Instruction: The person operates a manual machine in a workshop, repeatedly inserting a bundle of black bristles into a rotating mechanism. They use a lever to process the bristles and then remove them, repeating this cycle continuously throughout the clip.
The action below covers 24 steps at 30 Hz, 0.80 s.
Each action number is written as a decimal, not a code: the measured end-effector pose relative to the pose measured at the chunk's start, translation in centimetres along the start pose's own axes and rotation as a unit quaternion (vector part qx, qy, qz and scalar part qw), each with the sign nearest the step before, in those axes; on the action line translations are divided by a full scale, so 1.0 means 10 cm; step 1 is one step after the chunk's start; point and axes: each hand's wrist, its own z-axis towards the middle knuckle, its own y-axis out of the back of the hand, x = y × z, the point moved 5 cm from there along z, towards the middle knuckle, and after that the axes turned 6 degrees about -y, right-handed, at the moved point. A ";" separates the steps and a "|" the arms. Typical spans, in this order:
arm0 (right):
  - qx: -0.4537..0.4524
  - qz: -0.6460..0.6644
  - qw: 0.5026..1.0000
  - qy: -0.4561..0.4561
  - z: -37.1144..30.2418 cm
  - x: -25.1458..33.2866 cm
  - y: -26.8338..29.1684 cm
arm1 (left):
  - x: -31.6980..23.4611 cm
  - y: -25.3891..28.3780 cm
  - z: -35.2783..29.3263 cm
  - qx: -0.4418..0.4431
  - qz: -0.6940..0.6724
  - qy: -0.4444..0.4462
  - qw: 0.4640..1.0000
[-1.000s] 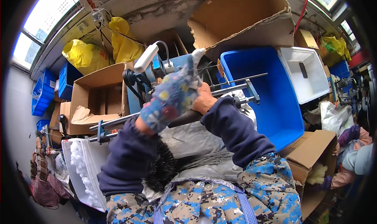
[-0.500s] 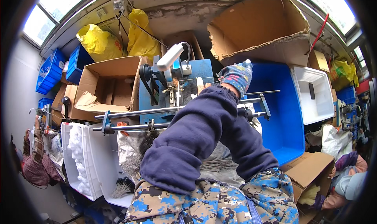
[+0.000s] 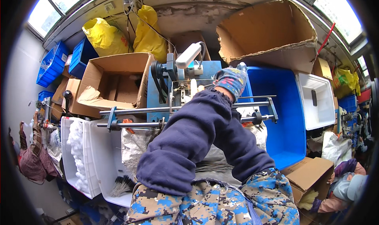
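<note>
My forearms cross in dark sleeves, the left over the right. My left hand (image 3: 230, 82), in a multicoloured patterned glove, is at the right of a blue bench machine (image 3: 215, 70), its fingers bent and mostly turned away. A thin wire runs from the machine's middle toward it; whether it grips the wire is hidden. My right hand (image 3: 194, 87) reaches under the left sleeve. Only pale-covered fingertips show, close together beside the small metal clamp (image 3: 182, 94); what they pinch is hidden. A white lamp head (image 3: 188, 55) hangs above. Two steel rods (image 3: 148, 111) cross in front.
A deep blue bin (image 3: 290, 118) stands right of the machine, an open carton (image 3: 89, 81) left. White crates (image 3: 98, 158) at lower left hold white fluff and black-bristled brushes (image 3: 122, 185). Thin wires (image 3: 215, 166) lie beneath my arms. Co-workers sit at far left (image 3: 35, 162) and far right (image 3: 341, 189).
Both hands have moved left relative to the machine, and my right fingertips are now closer to the clamp. The whole view has shifted slightly.
</note>
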 end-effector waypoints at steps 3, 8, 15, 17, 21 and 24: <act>-0.006 0.010 1.000 0.018 0.06 0.12 -0.07 | 0.02 0.06 -0.09 0.000 -0.014 0.012 1.000; -0.019 0.024 0.999 0.032 0.09 0.06 -0.03 | -0.08 0.25 -0.24 -0.003 -0.077 -0.001 0.997; -0.042 -0.105 0.992 -0.053 0.02 -0.35 0.26 | 0.03 0.85 -1.22 -0.069 -0.338 0.049 0.937; -0.126 -0.100 0.987 -0.001 0.00 -0.35 0.46 | 0.04 1.07 -1.78 -0.144 -0.379 0.091 0.910; -0.222 -0.210 0.951 -0.045 0.22 -0.51 0.70 | 0.08 1.15 -2.59 -0.330 -0.318 0.186 0.869; -0.041 -0.214 0.976 -0.013 0.33 -0.60 0.46 | 0.07 1.09 -2.73 -0.351 -0.337 0.169 0.857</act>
